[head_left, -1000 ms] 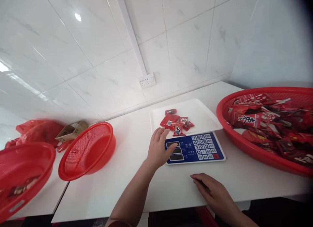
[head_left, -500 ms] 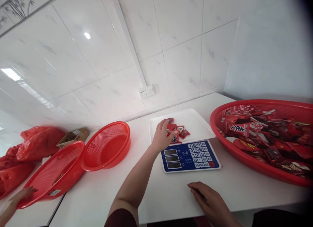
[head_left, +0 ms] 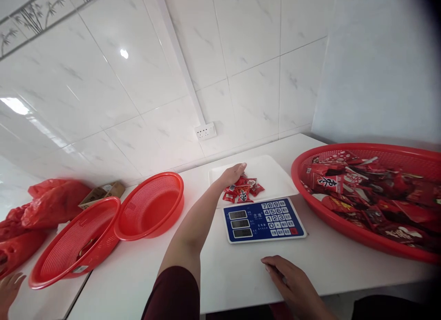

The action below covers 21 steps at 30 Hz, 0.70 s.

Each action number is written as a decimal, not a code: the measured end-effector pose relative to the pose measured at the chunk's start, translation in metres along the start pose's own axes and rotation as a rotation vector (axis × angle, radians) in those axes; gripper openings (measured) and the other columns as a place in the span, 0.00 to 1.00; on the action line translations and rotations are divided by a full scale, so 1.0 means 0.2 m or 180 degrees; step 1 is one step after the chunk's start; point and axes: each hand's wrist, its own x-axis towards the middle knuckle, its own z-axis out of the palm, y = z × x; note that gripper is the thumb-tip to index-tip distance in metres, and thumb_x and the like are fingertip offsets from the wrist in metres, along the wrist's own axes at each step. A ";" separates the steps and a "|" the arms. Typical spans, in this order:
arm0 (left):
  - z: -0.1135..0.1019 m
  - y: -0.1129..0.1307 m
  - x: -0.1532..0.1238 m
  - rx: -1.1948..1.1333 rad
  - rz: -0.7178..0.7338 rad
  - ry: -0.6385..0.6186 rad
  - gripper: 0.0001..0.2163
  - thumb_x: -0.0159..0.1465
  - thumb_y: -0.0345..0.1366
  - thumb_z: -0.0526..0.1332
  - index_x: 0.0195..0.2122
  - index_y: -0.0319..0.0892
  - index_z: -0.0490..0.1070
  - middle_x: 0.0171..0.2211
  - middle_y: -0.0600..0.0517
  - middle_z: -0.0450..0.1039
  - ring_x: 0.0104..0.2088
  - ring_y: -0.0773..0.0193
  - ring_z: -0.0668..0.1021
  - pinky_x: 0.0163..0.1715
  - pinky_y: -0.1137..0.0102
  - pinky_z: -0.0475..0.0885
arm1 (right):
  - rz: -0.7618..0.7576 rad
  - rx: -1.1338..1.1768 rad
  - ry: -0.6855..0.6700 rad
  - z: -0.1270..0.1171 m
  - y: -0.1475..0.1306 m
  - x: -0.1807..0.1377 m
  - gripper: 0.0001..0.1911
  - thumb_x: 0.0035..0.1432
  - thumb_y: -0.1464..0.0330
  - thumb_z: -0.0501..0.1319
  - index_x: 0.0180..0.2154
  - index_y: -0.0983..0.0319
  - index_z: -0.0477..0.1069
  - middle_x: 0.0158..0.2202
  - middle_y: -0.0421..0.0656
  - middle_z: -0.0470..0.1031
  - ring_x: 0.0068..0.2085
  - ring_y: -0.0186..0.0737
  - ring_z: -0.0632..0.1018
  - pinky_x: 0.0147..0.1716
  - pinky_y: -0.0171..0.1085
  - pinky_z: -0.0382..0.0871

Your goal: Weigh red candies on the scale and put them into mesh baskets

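Note:
My left hand (head_left: 233,174) reaches over the white pan (head_left: 272,173) of a digital scale. Its fingers bend down together at the back of a small pile of red snack packets (head_left: 244,193), touching them; the fingertips are partly hidden. In front of the pan lies the scale's blue keypad panel (head_left: 263,220), with several number keys and three displays too small to read. My right hand (head_left: 292,281) rests near the table's front edge, below the panel, with its fingers loosely curled and nothing visible in them.
A large red basket (head_left: 303,186) heaped with red packets stands at the right. Leftward are a round red basket (head_left: 175,209) and another red basket (head_left: 37,278) tilted with packets inside. Red bags (head_left: 58,202), a carton (head_left: 103,193) and another person's hand (head_left: 10,290) are at far left.
My left hand has moved to the back of the pile, with more packets visible in front of it. My right hand stays put. The other person's hand has left the tilted basket's rim.

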 end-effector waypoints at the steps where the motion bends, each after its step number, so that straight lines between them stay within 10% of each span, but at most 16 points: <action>1: 0.00 0.00 -0.01 -0.0001 0.0043 -0.0041 0.32 0.65 0.56 0.32 0.56 0.42 0.61 0.48 0.47 0.73 0.49 0.58 0.73 0.51 0.64 0.64 | -0.0021 -0.0023 -0.0018 0.00 0.00 0.00 0.14 0.61 0.62 0.49 0.38 0.57 0.72 0.37 0.44 0.77 0.37 0.40 0.78 0.30 0.35 0.74; 12: 0.01 0.06 -0.02 0.0382 0.0652 -0.0358 0.28 0.66 0.55 0.38 0.38 0.43 0.72 0.45 0.48 0.73 0.51 0.53 0.69 0.55 0.53 0.55 | -0.0172 -0.0149 -0.0191 0.00 0.03 0.00 0.14 0.63 0.64 0.48 0.41 0.58 0.71 0.38 0.44 0.76 0.38 0.39 0.77 0.34 0.36 0.74; 21: 0.00 0.06 -0.10 0.0579 0.1098 -0.0622 0.26 0.59 0.56 0.54 0.51 0.45 0.68 0.54 0.48 0.66 0.56 0.55 0.64 0.57 0.59 0.55 | -0.0190 -0.0338 -0.0170 0.00 0.03 0.00 0.13 0.62 0.65 0.49 0.40 0.58 0.71 0.38 0.43 0.77 0.38 0.39 0.77 0.34 0.37 0.73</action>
